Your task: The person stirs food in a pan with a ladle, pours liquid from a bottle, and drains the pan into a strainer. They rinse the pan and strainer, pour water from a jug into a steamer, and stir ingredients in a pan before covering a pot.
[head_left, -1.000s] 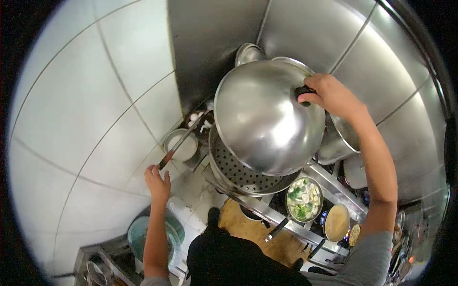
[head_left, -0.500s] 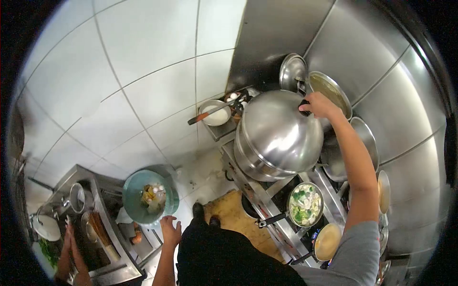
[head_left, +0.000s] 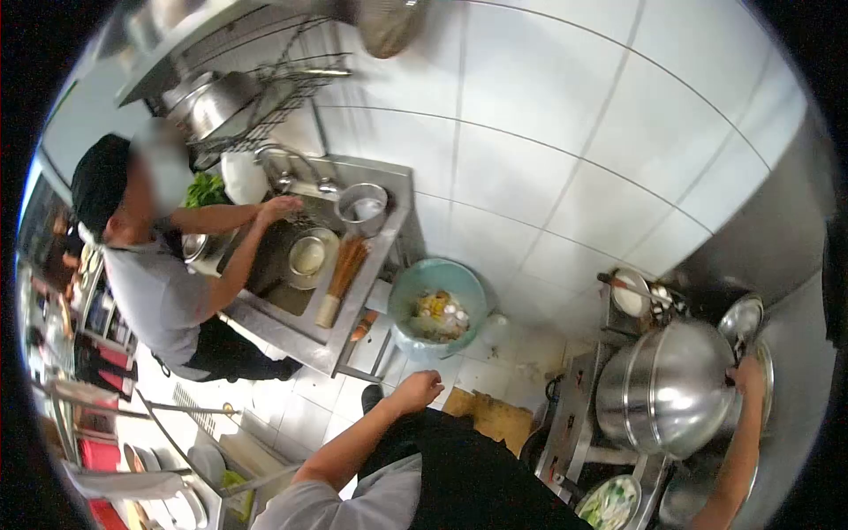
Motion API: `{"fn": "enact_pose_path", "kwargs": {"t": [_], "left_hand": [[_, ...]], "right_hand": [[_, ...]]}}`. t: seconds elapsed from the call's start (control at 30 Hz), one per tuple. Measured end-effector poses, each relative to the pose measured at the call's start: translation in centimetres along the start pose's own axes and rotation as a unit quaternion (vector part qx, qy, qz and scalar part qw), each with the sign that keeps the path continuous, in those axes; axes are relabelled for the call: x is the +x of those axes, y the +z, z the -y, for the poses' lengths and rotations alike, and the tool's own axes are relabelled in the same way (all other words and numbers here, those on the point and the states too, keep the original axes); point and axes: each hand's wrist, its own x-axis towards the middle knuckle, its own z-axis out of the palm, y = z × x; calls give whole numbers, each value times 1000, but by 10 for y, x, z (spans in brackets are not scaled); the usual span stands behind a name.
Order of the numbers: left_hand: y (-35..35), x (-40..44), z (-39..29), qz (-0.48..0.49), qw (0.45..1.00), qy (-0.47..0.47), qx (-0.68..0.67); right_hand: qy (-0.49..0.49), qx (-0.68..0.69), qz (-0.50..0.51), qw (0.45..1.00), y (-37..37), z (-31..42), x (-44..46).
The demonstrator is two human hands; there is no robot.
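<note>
At the right, my right hand [head_left: 749, 374] grips the black knob of the domed steel lid [head_left: 693, 380], which sits on the large steamer pot [head_left: 623, 393]. My left hand [head_left: 419, 390] is in front of my body with its fingers curled in, and no object shows in it. Beyond it on the floor stands a teal bin [head_left: 402, 305] with food scraps inside. Below the steamer, a pan of green and white vegetables [head_left: 609, 505] rests on the stove [head_left: 579, 424].
A co-worker [head_left: 159, 274] stands at the left, hands at the sink [head_left: 287, 296] under the tap. A bundled brush [head_left: 343, 281] lies on the sink's edge. A bowl of white liquid [head_left: 630, 293] is near the wall. A brown mat [head_left: 488, 419] lies on the floor.
The view has swung left, bringing in the sink and co-worker. The lid has come down onto the steamer, covering its perforated tray. My left hand's fingers have curled in.
</note>
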Motion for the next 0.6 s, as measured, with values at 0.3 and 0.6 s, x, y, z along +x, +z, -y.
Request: {"fn": "enact_pose_path", "kwargs": {"t": [0.3,0.6], "left_hand": [[-135,-68,71,-298,931,-180,-110],[-302,16,345,-497,839,-206,-79]], "right_hand": [[-289,399,-41,869,-64,208,-125],[-559,467,278,626,4,592,-280]]}}
